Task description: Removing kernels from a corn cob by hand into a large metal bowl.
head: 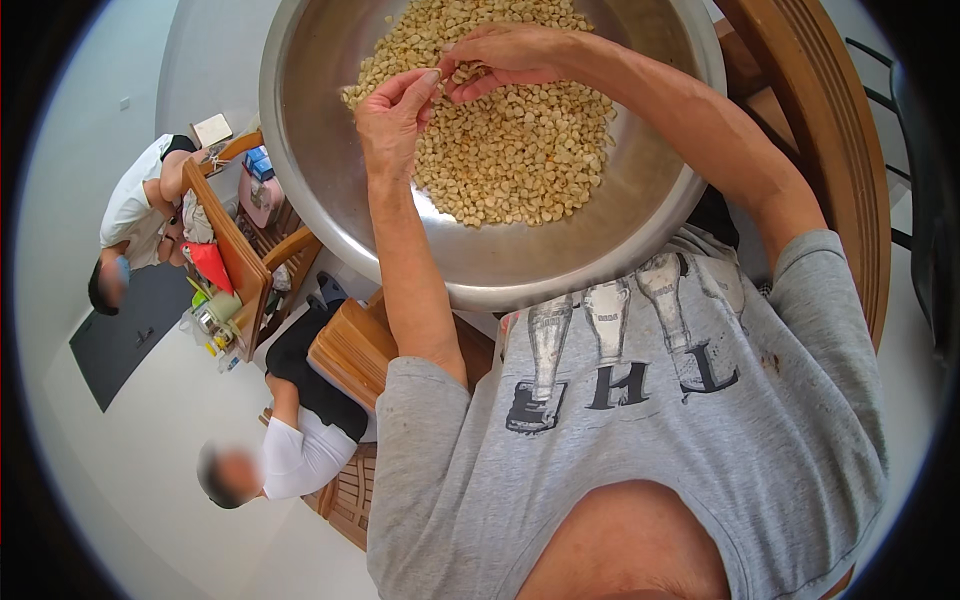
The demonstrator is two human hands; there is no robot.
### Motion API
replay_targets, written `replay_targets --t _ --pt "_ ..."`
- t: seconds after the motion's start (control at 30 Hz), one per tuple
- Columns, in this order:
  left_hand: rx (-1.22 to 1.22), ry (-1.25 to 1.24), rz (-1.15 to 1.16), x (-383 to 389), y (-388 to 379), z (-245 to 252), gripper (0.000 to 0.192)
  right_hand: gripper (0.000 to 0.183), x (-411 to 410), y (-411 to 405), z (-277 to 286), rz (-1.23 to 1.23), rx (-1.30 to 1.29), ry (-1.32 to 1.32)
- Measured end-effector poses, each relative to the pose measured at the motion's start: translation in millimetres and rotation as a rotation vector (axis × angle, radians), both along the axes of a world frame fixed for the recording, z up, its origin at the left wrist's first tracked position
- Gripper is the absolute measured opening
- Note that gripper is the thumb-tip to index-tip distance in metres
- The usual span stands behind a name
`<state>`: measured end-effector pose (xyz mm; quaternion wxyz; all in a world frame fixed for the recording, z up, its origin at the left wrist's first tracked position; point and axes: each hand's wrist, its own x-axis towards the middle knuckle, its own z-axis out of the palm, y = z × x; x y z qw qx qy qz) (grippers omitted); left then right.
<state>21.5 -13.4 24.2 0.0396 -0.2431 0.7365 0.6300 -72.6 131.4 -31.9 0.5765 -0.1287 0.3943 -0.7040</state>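
Observation:
Pale yellow corn kernels (pixel 517 161) lie heaped in a large, wide stainless steel basin (pixel 525 259) in front of me. Over the heap, my right hand (pixel 506 60) is curled around a few kernels (pixel 470 72), which show between its fingers and palm. My left hand (pixel 396 112) is beside it, thumb and index finger pinched together. The fingertips of both hands meet or nearly meet. Whether a kernel sits in the left pinch is too small to tell.
Curved wooden furniture (pixel 832 135) borders the basin on the right, with a black chair (pixel 911 195) beyond. At left, one person (pixel 139 202) is by a wooden table (pixel 225 255) bearing a red item (pixel 208 264). Another person (pixel 319 450) sits on a wooden seat (pixel 349 487).

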Motion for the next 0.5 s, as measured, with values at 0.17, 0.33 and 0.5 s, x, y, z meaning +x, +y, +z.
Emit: replay_targets --t 0.17,0.33,0.5 --pt "-0.313 0.094 -0.065 -7.1 1.0 -0.8 0.016 0.028 -0.2 -6.8 -3.6 -0.003 -0.089 -0.059" --pt "-0.225 0.139 0.068 -2.5 -22.7 3.2 0.013 0.021 -22.4 -5.5 -14.5 -0.264 -0.142 -0.044" --pt "-0.704 -0.074 -0.153 12.5 -17.8 -2.1 0.016 0.021 -38.2 0.4 -5.6 -0.413 -0.114 -0.118"
